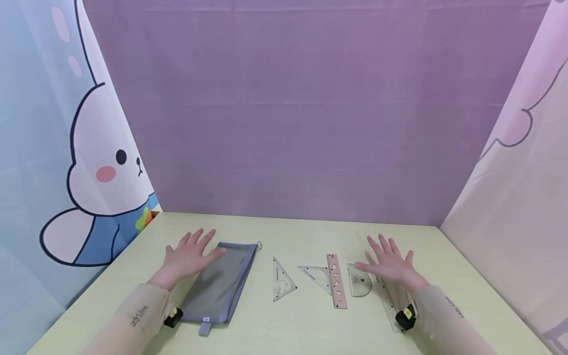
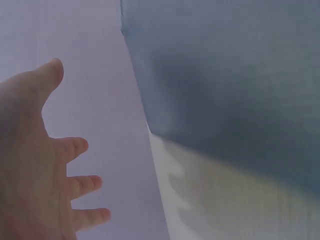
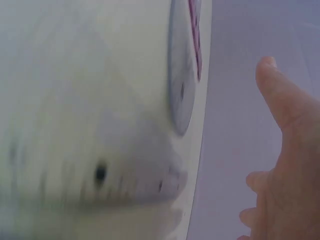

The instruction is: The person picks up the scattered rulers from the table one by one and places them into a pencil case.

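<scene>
My left hand [image 1: 188, 259] spreads its fingers over the upper left part of a grey mesh zip pouch [image 1: 212, 288], holding nothing. On the right, my right hand [image 1: 392, 265] is also spread, palm down and bare of any object. Its thumb overlaps a clear protractor [image 1: 360, 282] in the head view. Under that hand and wrist lies a clear straight ruler [image 1: 388, 303], partly hidden. A pink stencil ruler [image 1: 337, 282] rests across the edge of one clear set square [image 1: 317, 277]. Another clear set square [image 1: 283, 282] lies nearer the pouch.
The pale tabletop [image 1: 266, 333] meets a purple cloth backdrop [image 1: 293, 118] at its far edge. A printed blue curtain [image 1: 31, 148] borders the left, and a pale pink one [image 1: 523, 212] the right. Black wrist cameras are strapped at both sleeves.
</scene>
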Demonstrator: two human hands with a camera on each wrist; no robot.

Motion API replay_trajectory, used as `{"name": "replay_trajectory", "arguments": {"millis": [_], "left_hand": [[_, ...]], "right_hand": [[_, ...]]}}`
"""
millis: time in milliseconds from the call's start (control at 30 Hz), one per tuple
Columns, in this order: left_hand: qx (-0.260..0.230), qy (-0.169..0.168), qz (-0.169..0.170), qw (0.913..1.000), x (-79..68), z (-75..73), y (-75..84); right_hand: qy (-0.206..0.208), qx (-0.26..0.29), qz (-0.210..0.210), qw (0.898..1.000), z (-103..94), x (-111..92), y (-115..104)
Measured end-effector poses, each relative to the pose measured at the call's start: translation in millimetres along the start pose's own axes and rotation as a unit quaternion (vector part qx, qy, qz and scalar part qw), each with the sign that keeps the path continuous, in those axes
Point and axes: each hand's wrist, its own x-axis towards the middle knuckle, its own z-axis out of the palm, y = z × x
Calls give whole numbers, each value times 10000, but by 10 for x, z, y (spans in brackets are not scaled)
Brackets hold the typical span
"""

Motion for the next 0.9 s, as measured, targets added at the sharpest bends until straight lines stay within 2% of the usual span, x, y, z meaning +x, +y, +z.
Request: {"name": "replay_trajectory", "arguments": {"millis": [200, 433, 533, 733, 900], "left_hand": [[-46, 22, 294, 9996, -40, 54, 210], [-458, -342, 647, 9963, -138, 96, 455], [-488, -436, 673, 9956, -183, 103, 537], [-465, -540, 631, 9955, -255, 112, 603], [-656, -542, 631, 9944, -263, 134, 571]], "right_hand": [[-10, 108, -246, 9996, 18, -12, -252], [-8, 61, -537, 9985, 68, 19, -457], [-7, 35, -632, 9980, 91, 32, -533], [-34, -14, -740, 9972, 118, 50, -631], [-81, 29, -748, 9972, 153, 48, -664]]}}
